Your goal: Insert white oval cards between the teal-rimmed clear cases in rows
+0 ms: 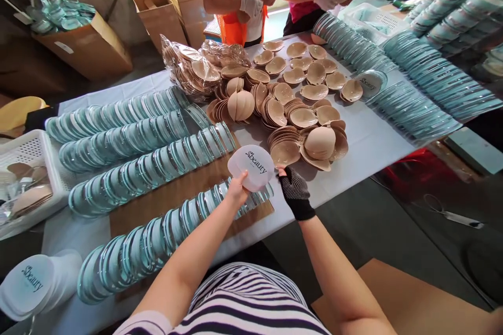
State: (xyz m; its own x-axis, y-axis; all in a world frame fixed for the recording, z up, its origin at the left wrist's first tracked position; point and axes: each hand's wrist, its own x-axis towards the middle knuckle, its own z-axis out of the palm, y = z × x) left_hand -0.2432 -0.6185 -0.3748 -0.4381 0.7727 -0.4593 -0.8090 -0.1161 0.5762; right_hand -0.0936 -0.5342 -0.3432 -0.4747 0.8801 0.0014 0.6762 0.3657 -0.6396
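My left hand pinches a white rounded card printed with "beauty", thumb on its front. My right hand, in a dark dotted glove with bare fingertips, is beside the card's right edge. Its fingers are drawn together, and whatever they may grip is too small to make out. Just beyond lie stacked tan bra cups, some nested and some domed side up. Below the card runs a row of clear, teal-tinted plastic cases standing on edge.
More case rows fill the table's left; others line its right. A white basket and a stack of printed cards are at far left. Two people with gloved hands work across the table, near a plastic bag of cups.
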